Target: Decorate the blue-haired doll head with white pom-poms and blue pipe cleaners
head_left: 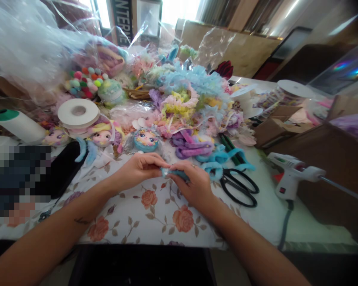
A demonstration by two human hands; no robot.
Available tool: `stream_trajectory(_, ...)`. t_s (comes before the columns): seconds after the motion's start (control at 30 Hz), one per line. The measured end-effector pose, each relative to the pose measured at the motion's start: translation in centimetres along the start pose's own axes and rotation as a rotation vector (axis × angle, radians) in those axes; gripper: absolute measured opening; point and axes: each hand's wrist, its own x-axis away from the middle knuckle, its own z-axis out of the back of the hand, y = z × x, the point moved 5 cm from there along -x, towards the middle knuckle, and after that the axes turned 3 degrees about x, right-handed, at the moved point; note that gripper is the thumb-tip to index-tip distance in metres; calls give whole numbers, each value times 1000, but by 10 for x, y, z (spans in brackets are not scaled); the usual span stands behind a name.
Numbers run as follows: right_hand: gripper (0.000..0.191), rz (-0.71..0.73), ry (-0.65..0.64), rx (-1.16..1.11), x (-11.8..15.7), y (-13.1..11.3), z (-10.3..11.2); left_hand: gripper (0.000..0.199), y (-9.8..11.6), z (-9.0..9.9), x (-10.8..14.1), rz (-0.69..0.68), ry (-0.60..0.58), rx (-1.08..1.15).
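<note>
Over the front of the table, my left hand (141, 169) pinches the left end of a small light-blue fuzzy piece (164, 172). My right hand (193, 182) has its fingers closed round the same piece from the other side. Much of it is hidden by the fingers, so its exact kind is unclear. Just beyond the hands sits a doll head (146, 139) with grey hair and a blue lower edge. Blue fuzzy strips (214, 167) lie right of my right hand, beside black-handled scissors (241, 188). A coiled purple fuzzy strip (191, 145) rests behind it.
A white glue gun (288, 174) stands at the right, near a cardboard box (274, 127). At the left are a thread cone (20, 126), a ribbon spool (78, 113) and another doll head (103, 137). Ruffled trims (185, 83) pile up behind. Floral cloth (164, 214) covers the front.
</note>
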Motion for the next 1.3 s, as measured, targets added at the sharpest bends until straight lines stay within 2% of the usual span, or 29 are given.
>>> stream_trajectory(0.1,10,6,-6,-10,-1,-1,0,24,-3,-1,1,45,26,129)
stream_trajectory(0.23,12,21,-14,-25,-3,-2,2,18,-7,-2,2,76,54,184)
stream_trajectory(0.4,7,-32,-4,-116,-7,-1,4,18,-7,-1,2,16,124,166)
stream_trajectory(0.57,7,-242,-19,-319,-5,3,0,16,-1,-4,2,-82,124,121)
stream_trajectory(0.73,16,-512,6,-600,-1,14,-5,20,1,-3,4,17,215,66)
stream_trajectory(0.83,21,-608,25,-689,0,20,-6,26,2,-3,6,34,264,63)
stream_trajectory(0.93,22,-587,23,-697,-1,19,-8,29,2,-6,7,3,242,29)
stream_trajectory(1.03,24,-530,-6,-654,0,16,-11,21,2,-7,7,-51,238,6)
stream_trajectory(1.13,24,-503,-17,-646,1,14,-13,14,0,-6,6,-85,227,79)
stream_trajectory(1.3,19,-514,-28,-735,4,12,-17,11,-7,-5,3,-48,208,228)
